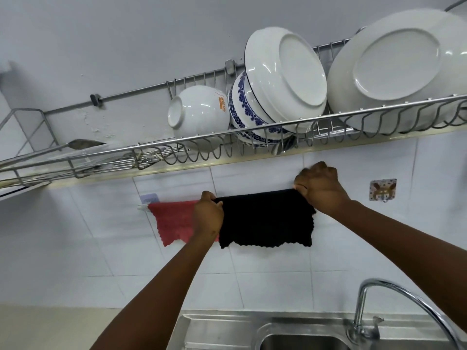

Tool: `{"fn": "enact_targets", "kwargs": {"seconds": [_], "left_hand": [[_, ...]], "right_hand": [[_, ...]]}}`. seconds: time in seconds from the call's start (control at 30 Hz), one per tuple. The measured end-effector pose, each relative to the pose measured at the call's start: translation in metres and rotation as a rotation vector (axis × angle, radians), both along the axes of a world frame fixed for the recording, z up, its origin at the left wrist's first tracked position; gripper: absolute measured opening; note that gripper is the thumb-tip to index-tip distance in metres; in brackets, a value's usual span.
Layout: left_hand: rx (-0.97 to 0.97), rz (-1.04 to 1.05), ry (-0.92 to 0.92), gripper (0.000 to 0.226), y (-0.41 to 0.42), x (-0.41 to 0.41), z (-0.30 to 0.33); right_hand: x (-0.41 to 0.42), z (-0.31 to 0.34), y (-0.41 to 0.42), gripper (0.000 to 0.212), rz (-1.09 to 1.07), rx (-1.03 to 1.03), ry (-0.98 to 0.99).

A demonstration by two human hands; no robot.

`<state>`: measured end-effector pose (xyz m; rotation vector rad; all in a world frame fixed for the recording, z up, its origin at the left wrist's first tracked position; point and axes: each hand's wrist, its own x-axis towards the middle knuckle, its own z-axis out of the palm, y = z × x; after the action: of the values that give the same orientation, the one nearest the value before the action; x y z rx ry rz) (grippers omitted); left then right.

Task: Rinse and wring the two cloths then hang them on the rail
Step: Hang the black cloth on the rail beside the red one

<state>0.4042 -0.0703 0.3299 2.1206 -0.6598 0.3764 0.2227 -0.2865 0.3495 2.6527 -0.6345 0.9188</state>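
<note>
A black cloth (265, 218) hangs spread over the wall rail (142, 207), whose white left end shows under a small blue mount. My left hand (208, 215) grips the black cloth's top left corner. My right hand (319, 188) grips its top right corner at rail height. A red cloth (174, 222) hangs on the same rail just to the left, partly hidden behind my left hand and forearm. Most of the rail is covered by the two cloths.
A steel dish rack (227, 137) juts from the wall above the rail, holding white bowls (199, 114) and plates (288, 72). Below are a steel sink (227, 329) and a curved tap (384, 294). A sticker hook (382, 190) sits on the tiles at right.
</note>
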Motion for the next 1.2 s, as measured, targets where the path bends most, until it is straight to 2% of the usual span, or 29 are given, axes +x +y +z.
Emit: {"fn": "enact_targets", "kwargs": {"seconds": [0.1, 0.2, 0.33, 0.43, 0.53, 0.6, 0.77, 0.87, 0.97, 1.07, 1.2], "left_hand": [[-0.156, -0.015, 0.118, 0.009, -0.001, 0.001, 0.004], [-0.256, -0.062, 0.192, 0.007, -0.001, -0.001, 0.001], [-0.300, -0.088, 0.318, 0.009, 0.003, -0.007, -0.009], [-0.325, -0.128, 0.334, 0.019, 0.005, -0.006, -0.006], [-0.335, -0.190, 0.305, 0.013, 0.005, -0.005, -0.001], [-0.285, -0.201, 0.244, 0.009, 0.008, -0.008, -0.008], [-0.062, -0.165, -0.095, 0.029, 0.017, -0.015, -0.029], [0.078, -0.254, -0.291, 0.044, 0.016, -0.021, -0.031], [0.341, -0.138, -0.517, 0.044, 0.026, -0.010, -0.032], [0.461, -0.040, -0.509, 0.056, 0.034, -0.011, -0.031], [0.505, 0.056, -0.489, 0.056, 0.039, -0.012, -0.028]], "right_hand": [[-0.004, 0.004, 0.001, 0.024, -0.046, -0.057, 0.071], [-0.009, 0.005, 0.001, 0.016, -0.121, -0.058, 0.070], [-0.025, -0.018, -0.003, 0.018, 0.034, -0.021, -0.044], [-0.035, -0.025, -0.003, 0.014, -0.010, 0.000, -0.102], [-0.032, -0.017, 0.000, 0.012, -0.006, -0.043, -0.087], [-0.030, -0.024, 0.006, 0.012, 0.053, -0.044, -0.066], [-0.038, -0.044, 0.019, 0.017, -0.081, 0.022, -0.104], [-0.045, -0.047, 0.019, 0.023, -0.126, 0.022, -0.089], [-0.043, -0.050, 0.020, 0.034, -0.143, -0.004, -0.031], [-0.047, -0.043, 0.025, 0.041, -0.153, 0.017, 0.001], [-0.048, -0.044, 0.033, 0.041, -0.183, 0.054, 0.013]]}}
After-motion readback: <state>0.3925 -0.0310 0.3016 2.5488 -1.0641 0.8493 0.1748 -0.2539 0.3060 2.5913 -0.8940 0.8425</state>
